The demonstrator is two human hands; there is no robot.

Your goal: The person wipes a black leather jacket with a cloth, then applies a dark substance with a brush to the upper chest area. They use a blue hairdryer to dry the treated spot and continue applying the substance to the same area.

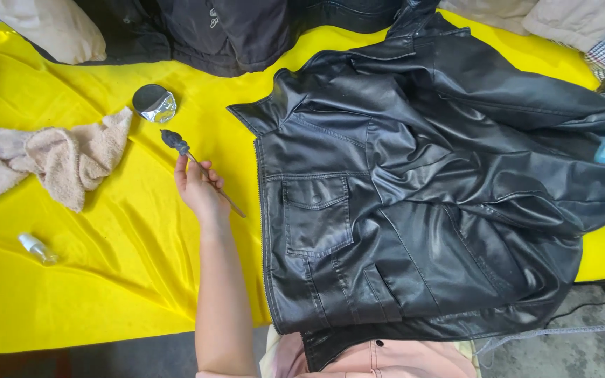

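Holding a small dark-tipped brush (197, 162), the left hand (201, 190) is closed around its handle, just left of the black leather jacket (414, 203).
Polish could be smeared onto the yellow cloth (106, 280) if the loaded tip dips; the right hand is probably out of view.

Thin brush (197, 165), dark clotted tip, tilted above yellow cloth (127, 231); held

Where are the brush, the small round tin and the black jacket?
brush (175, 141), head view: on its dark bristle head, held by the left hand (201, 189).
small round tin (154, 102), head view: on its lid.
black jacket (414, 210), head view: on the front panel.
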